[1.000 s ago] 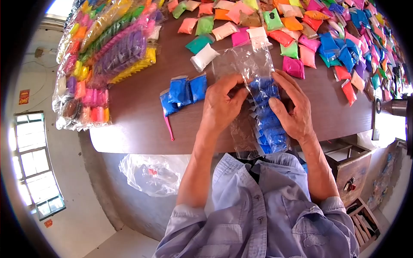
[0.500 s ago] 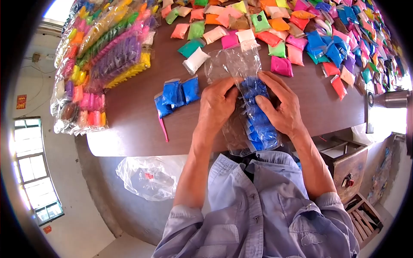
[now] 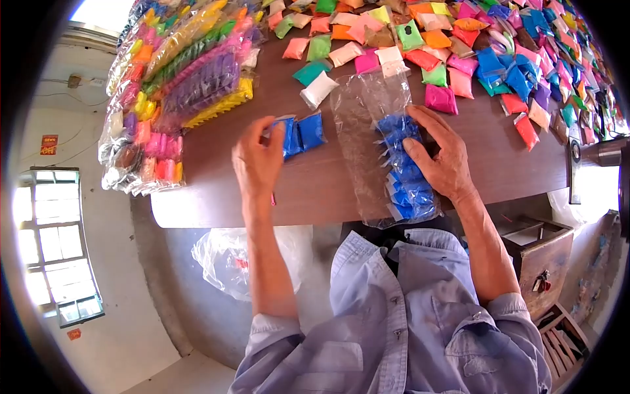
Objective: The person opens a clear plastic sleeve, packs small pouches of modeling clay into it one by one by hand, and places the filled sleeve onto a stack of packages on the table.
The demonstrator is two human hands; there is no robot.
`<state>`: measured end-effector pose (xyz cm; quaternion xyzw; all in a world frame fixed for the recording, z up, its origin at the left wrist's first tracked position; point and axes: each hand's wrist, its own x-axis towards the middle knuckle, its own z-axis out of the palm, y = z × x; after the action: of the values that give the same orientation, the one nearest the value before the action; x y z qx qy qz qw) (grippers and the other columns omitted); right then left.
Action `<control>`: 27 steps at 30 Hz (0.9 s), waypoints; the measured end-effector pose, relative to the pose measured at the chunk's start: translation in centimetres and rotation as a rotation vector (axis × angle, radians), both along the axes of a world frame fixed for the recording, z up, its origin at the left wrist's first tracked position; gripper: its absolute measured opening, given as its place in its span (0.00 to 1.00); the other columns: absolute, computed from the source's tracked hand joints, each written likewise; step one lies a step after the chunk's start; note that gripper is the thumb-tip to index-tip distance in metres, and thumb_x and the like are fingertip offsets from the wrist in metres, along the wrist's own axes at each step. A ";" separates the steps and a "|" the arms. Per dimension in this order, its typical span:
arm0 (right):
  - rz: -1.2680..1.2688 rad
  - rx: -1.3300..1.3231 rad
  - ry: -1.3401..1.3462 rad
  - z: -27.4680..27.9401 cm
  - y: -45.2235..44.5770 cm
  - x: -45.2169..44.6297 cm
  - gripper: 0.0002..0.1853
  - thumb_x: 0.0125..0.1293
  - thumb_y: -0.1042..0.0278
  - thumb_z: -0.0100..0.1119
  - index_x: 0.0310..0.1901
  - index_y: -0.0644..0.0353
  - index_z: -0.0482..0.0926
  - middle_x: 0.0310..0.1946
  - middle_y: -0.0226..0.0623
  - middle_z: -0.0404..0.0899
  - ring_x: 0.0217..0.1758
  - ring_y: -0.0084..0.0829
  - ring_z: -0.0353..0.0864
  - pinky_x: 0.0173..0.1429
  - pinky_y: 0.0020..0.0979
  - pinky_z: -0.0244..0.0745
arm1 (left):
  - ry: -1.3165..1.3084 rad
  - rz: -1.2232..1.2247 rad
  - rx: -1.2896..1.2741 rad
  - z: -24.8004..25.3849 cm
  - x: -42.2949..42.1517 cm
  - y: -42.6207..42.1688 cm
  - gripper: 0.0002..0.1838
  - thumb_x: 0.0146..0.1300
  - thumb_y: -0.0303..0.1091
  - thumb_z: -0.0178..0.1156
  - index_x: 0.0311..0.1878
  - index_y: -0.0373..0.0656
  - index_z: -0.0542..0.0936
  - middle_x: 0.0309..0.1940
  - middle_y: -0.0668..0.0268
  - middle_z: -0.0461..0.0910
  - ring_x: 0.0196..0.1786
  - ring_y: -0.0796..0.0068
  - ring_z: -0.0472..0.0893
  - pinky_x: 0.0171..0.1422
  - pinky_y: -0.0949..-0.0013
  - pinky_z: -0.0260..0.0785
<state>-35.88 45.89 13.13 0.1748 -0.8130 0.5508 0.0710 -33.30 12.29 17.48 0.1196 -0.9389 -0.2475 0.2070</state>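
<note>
Fingers of the left hand (image 3: 259, 161) bend over loose blue packets (image 3: 312, 131), partly hiding them; whether they have hold of one cannot be told. The right hand (image 3: 447, 167) has its thumb and fingers spread apart, resting against the right side of a clear bag (image 3: 356, 125), where blue packets lie in an overlapping column (image 3: 410, 174). A light, steady touch there should help the column stay aligned, and pinching a packet by its edge looks gentler than squeezing its middle. Farther out on the brown table (image 3: 213, 164), filled multicoloured bags (image 3: 203, 88) lie at left, loose coloured packets (image 3: 435, 39) across the far side and right
</note>
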 end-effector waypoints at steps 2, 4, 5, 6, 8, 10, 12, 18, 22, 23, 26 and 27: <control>-0.001 -0.007 0.005 -0.4 0.0 -0.1 0.29 0.68 0.67 0.75 0.71 0.59 0.83 0.70 0.49 0.84 0.74 0.46 0.84 0.75 0.39 0.77 | -0.049 0.001 -0.014 -0.5 -0.6 -2.1 0.17 0.70 0.38 0.73 0.57 0.41 0.90 0.45 0.55 0.93 0.39 0.61 0.91 0.48 0.61 0.82; -0.004 -0.013 0.009 -0.5 -0.1 -0.1 0.29 0.69 0.67 0.75 0.71 0.59 0.83 0.70 0.49 0.84 0.74 0.45 0.84 0.75 0.39 0.77 | -0.151 -0.025 -0.021 -0.9 -1.3 -3.2 0.21 0.68 0.38 0.75 0.61 0.41 0.89 0.50 0.53 0.93 0.42 0.61 0.92 0.50 0.62 0.82; -0.006 -0.014 0.007 -0.5 0.0 -0.1 0.29 0.69 0.66 0.75 0.71 0.60 0.83 0.70 0.49 0.84 0.74 0.45 0.84 0.75 0.38 0.77 | -0.152 -0.027 -0.022 -1.4 -1.4 -3.6 0.21 0.68 0.38 0.75 0.61 0.41 0.89 0.50 0.53 0.93 0.42 0.61 0.92 0.50 0.62 0.82; -0.011 -0.015 0.003 -0.5 0.0 -0.1 0.29 0.69 0.66 0.75 0.71 0.60 0.83 0.70 0.49 0.84 0.74 0.45 0.84 0.75 0.38 0.77 | -0.150 -0.077 0.100 -1.7 -1.6 -3.8 0.22 0.69 0.36 0.75 0.63 0.37 0.87 0.50 0.55 0.92 0.43 0.65 0.91 0.51 0.64 0.82; -0.009 -0.025 -0.006 -0.6 0.0 -0.1 0.29 0.69 0.66 0.75 0.71 0.60 0.83 0.70 0.50 0.84 0.74 0.45 0.84 0.75 0.38 0.77 | -0.152 -0.134 0.225 -2.2 -1.8 -4.4 0.23 0.70 0.34 0.75 0.65 0.34 0.85 0.49 0.57 0.91 0.43 0.69 0.90 0.52 0.66 0.82; -0.007 -0.031 -0.016 -0.5 0.0 -0.2 0.29 0.68 0.66 0.75 0.71 0.61 0.83 0.70 0.50 0.84 0.74 0.45 0.83 0.76 0.38 0.77 | -0.111 -0.112 0.490 -1.1 -1.4 -4.0 0.25 0.70 0.30 0.75 0.67 0.33 0.83 0.44 0.64 0.87 0.37 0.77 0.85 0.43 0.72 0.78; -0.013 -0.010 -0.030 -0.3 -0.1 -0.1 0.29 0.68 0.66 0.75 0.71 0.60 0.83 0.70 0.50 0.84 0.74 0.46 0.83 0.76 0.39 0.77 | -0.164 -0.093 0.563 0.9 -0.8 -2.8 0.24 0.70 0.30 0.74 0.67 0.34 0.83 0.41 0.67 0.85 0.34 0.80 0.81 0.39 0.74 0.74; -0.014 0.009 -0.033 -0.3 0.0 -0.2 0.30 0.67 0.66 0.75 0.70 0.60 0.83 0.70 0.51 0.83 0.74 0.47 0.84 0.76 0.40 0.77 | -0.068 -0.131 0.911 2.6 -0.4 2.0 0.18 0.72 0.27 0.72 0.61 0.34 0.84 0.37 0.68 0.83 0.29 0.83 0.77 0.33 0.77 0.69; -0.013 -0.010 -0.054 -0.1 0.0 -0.2 0.30 0.67 0.66 0.75 0.70 0.60 0.83 0.70 0.51 0.83 0.73 0.48 0.84 0.76 0.40 0.77 | -0.111 -0.212 1.023 -0.3 -1.6 5.4 0.14 0.73 0.27 0.72 0.58 0.36 0.83 0.41 0.65 0.87 0.36 0.79 0.84 0.38 0.75 0.77; -0.007 -0.014 -0.047 -0.1 0.0 -0.2 0.30 0.67 0.67 0.75 0.71 0.60 0.83 0.70 0.51 0.83 0.73 0.48 0.84 0.76 0.40 0.77 | -0.114 -0.215 1.026 -0.7 -1.9 6.1 0.14 0.73 0.27 0.72 0.58 0.36 0.83 0.41 0.65 0.87 0.36 0.79 0.84 0.38 0.75 0.77; -0.003 -0.025 -0.051 -0.1 0.0 -0.1 0.30 0.66 0.68 0.76 0.71 0.60 0.83 0.70 0.51 0.83 0.74 0.48 0.84 0.76 0.40 0.77 | -0.143 -0.239 1.026 -1.4 -2.6 8.2 0.14 0.75 0.28 0.71 0.58 0.35 0.82 0.45 0.62 0.87 0.42 0.76 0.87 0.44 0.73 0.82; -0.003 -0.035 -0.056 -0.1 -0.1 -0.1 0.30 0.66 0.68 0.76 0.71 0.60 0.83 0.70 0.51 0.83 0.74 0.48 0.83 0.76 0.39 0.77 | -0.145 -0.239 1.027 -1.8 -2.9 8.7 0.14 0.75 0.28 0.71 0.58 0.35 0.82 0.45 0.62 0.87 0.42 0.76 0.87 0.44 0.73 0.82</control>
<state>-36.02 45.84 12.98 0.1568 -0.8053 0.5694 0.0519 -36.22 20.95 15.73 0.1144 -0.7158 -0.6883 0.0265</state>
